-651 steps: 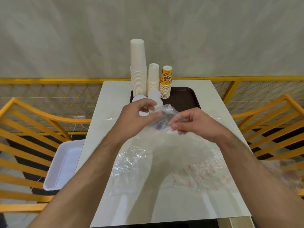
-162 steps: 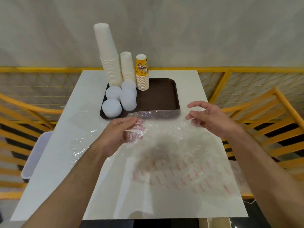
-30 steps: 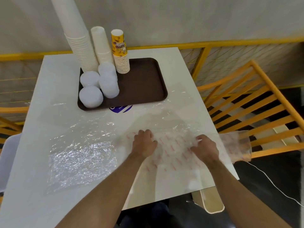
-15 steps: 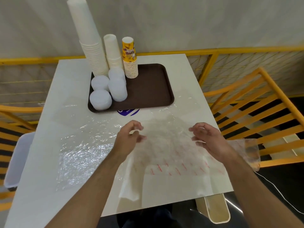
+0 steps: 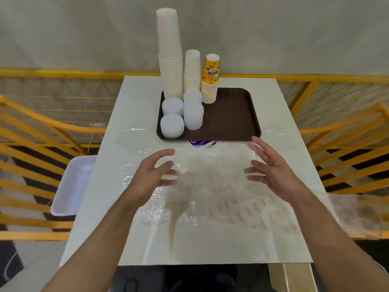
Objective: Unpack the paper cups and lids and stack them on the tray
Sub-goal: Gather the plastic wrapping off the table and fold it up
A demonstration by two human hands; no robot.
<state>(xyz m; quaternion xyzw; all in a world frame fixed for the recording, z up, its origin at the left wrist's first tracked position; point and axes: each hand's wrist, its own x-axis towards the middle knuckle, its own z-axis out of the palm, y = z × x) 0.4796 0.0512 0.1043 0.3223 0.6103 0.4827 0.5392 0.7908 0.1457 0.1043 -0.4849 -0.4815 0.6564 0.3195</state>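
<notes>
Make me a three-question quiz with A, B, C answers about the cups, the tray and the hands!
1. Where is the tallest cup stack?
A. tray's far left corner
B. tray's near right corner
C. off the tray

2. What colour is the tray?
A. white
B. dark brown
C. yellow

3. What are the hands doing?
A. gripping cups
B. open over the clear plastic wrap
C. lifting the tray

Answers: 1 A, it rises at the far left; 2 B, bare surface is brown; 3 B, left hand and right hand have spread fingers.
</notes>
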